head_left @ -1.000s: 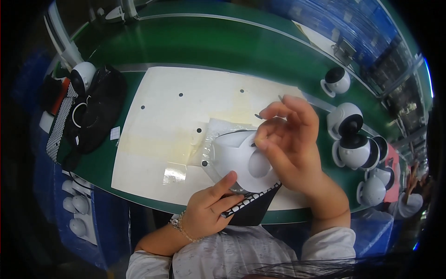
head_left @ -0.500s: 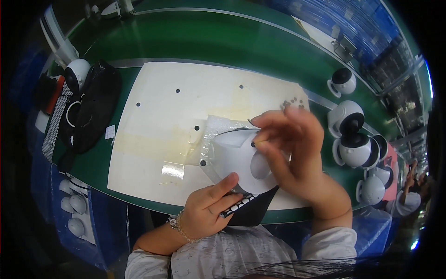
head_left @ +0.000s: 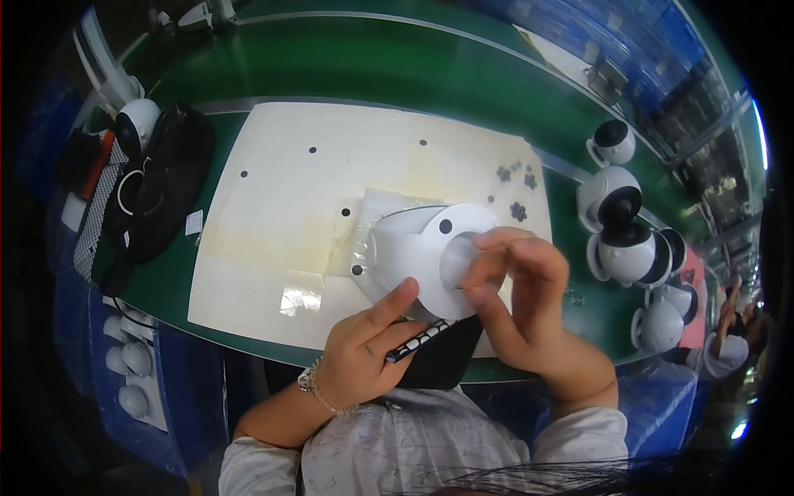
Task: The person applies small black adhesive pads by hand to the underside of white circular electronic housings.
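A white rounded camera housing [head_left: 401, 256] lies on a clear-wrapped pad [head_left: 361, 240] on a pale board, its flat ring-shaped base toward my right hand. One black round dot [head_left: 446, 226] sits on the base's upper rim. My left hand [head_left: 364, 351] grips a black sheet with white round spots [head_left: 418, 341]; its extended index fingertip rests against the housing. My right hand [head_left: 523, 293] is at the recess in the base, fingers curled and thumb and a fingertip close together. Whatever lies between them, if anything, is too small to tell.
Loose black dots [head_left: 518, 211] are clustered on the board [head_left: 265, 240]. Several white-and-black cameras [head_left: 624, 248] line the right side. A black bag [head_left: 169, 198] and another camera [head_left: 141, 120] are at left. White domes [head_left: 132, 364] stand below left. A person [head_left: 728, 351] is far right.
The black dot pinched in my right fingers is now on the base's upper rim. My right hand has dropped lower to the base's recess, uncovering the loose dots; the view has shifted slightly.
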### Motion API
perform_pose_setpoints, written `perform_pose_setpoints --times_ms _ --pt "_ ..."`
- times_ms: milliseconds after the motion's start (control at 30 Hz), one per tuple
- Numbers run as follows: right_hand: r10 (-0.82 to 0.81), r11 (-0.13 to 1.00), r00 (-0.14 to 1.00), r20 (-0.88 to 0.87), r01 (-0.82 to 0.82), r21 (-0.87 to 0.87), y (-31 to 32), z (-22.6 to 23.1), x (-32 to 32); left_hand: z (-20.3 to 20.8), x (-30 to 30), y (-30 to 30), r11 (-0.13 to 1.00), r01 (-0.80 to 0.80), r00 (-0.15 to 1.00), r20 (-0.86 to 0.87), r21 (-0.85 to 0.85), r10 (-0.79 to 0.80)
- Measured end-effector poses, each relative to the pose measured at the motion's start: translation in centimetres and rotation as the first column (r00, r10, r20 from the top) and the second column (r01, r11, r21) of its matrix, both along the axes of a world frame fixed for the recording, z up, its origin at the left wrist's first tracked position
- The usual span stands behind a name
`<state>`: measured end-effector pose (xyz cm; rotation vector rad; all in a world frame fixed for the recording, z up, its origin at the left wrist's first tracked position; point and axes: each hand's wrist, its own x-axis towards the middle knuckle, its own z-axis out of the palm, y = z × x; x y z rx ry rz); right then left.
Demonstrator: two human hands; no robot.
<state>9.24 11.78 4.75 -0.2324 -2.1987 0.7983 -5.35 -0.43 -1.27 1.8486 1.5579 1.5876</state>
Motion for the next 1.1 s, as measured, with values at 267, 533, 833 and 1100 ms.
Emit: perform_pose_setpoints --times_ms 267,533,833,1100 --pt "0.065 0.988 0.99 0.125 -0.047 -0.144 -1.0 -0.2 -0.3 0.0 0.1 -0.1 1.0 -0.008 1.0 0.021 -0.022 0.009" --pt "0.035 0.991 0.986 0.166 -0.013 -0.134 -1.3 -0.3 -0.1 -0.2 0.2 0.0 1.0 -0.016 1.0 0.026 -0.01 0.016" --pt "-0.174 0.896 0.975 0.134 0.101 0.432 -2.1 -0.4 1.0 0.0 0.3 -0.2 1.0 -0.01 0.999 0.045 -0.019 0.011" --pt "-0.232 0.906 0.893 0.385 0.055 0.419 -2.0 1.8 2.6 -0.3 0.1 0.0 1.0 -0.024 1.0 0.016 0.007 0.024"
